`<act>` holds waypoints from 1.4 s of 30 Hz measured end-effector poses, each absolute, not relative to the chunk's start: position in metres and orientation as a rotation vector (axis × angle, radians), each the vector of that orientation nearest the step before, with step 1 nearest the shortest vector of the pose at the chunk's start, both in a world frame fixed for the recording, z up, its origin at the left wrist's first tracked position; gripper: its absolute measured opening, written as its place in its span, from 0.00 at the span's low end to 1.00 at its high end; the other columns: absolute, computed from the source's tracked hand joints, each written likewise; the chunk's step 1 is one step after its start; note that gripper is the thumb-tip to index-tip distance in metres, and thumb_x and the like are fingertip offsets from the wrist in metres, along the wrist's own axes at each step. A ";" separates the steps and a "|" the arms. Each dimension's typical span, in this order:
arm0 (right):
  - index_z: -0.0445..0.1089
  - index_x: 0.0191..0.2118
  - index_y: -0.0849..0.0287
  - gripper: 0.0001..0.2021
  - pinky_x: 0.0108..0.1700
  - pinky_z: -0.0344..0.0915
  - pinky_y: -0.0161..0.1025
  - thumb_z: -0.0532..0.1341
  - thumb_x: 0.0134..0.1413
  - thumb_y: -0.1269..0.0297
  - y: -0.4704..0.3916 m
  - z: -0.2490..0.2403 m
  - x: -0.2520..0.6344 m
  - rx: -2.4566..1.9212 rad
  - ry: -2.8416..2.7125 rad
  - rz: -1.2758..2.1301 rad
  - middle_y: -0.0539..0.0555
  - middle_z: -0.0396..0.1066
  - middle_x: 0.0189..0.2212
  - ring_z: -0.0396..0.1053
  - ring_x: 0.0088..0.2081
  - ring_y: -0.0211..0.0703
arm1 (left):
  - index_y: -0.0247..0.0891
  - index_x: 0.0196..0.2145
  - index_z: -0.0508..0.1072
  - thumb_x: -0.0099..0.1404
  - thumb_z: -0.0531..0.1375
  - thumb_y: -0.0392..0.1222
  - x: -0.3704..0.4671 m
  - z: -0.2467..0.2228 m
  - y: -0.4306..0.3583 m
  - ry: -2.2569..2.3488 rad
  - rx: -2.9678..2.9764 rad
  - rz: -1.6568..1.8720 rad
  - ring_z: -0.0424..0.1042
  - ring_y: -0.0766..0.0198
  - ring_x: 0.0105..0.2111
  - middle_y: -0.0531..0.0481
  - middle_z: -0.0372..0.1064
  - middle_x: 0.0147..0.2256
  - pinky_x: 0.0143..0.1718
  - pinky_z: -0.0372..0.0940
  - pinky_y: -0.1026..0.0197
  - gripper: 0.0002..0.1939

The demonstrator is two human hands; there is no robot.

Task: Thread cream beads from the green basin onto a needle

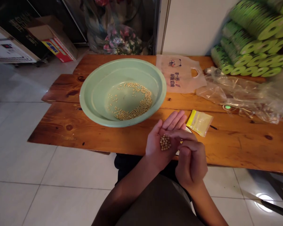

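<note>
My left hand (161, 146) lies palm up just in front of the basin, fingers stretched out, with a small heap of soybeans (165, 142) in its palm. My right hand (192, 160) reaches over from the right, its index finger extended to the palm beside the beans. Its other fingers are curled in with the thumb, and I cannot tell whether they hold anything. A pale green basin (96, 78) contains more soybeans (141, 105), gathered mostly along its near and right side. Behind my hands a white dish (188, 129) shows only in part.
A small zip bag with a yellow top (200, 122) lies right of my hands on the wooden bench (68, 125). Farther back are a printed plastic bag (181, 73), crumpled clear plastic (238, 91) and stacked green rolls (254, 40). A cardboard box (54, 37) stands on the floor.
</note>
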State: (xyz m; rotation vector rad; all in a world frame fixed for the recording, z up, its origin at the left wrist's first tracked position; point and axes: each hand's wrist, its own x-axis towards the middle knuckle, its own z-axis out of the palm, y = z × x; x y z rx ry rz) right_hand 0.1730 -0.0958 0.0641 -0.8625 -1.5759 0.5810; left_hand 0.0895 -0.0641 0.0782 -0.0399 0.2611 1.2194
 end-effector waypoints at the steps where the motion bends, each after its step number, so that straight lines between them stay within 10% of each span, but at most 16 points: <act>1: 0.61 0.38 0.58 0.06 0.48 0.65 0.56 0.50 0.61 0.75 -0.096 0.066 0.174 -0.892 -1.528 0.552 0.58 0.69 0.43 0.69 0.45 0.49 | 0.31 0.52 0.69 0.71 0.44 0.42 0.089 0.078 -0.064 0.262 -0.061 1.221 0.59 0.63 0.61 0.45 0.61 0.60 0.63 0.53 0.61 0.20; 42: 0.70 0.38 0.64 0.09 0.48 0.71 0.37 0.57 0.53 0.79 -0.136 0.097 0.192 -1.178 -1.784 0.434 0.62 0.70 0.42 0.71 0.46 0.42 | 0.36 0.48 0.73 0.72 0.40 0.42 0.080 0.094 -0.090 0.284 -0.073 1.244 0.66 0.68 0.56 0.53 0.73 0.50 0.59 0.58 0.64 0.23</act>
